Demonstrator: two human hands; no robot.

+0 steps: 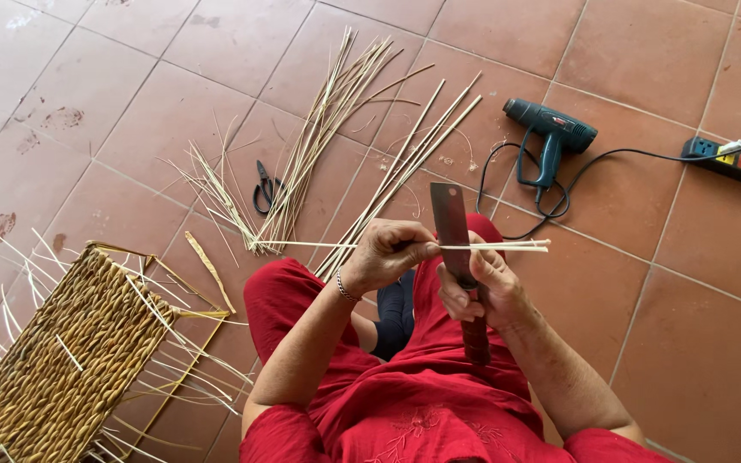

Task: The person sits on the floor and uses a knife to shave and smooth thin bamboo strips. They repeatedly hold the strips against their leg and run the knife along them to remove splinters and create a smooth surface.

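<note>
Red-clothed lap is lying under both hands: the right hand (473,287) is gripping a broad flat steel knife (451,227) by its dark handle. Left-hand fingers (409,249) are pinching thin pale reed strips (490,247) across the blade; they look light, springy and brittle, best held near the cut.

Floor is terracotta-coloured square tiles (173,111) with pale grout lines, laid diagonal to the view; a few dark reddish stains far left. Light is even and soft, only faint shadows. No walls, windows or furniture visible, just floor to every edge.
</note>
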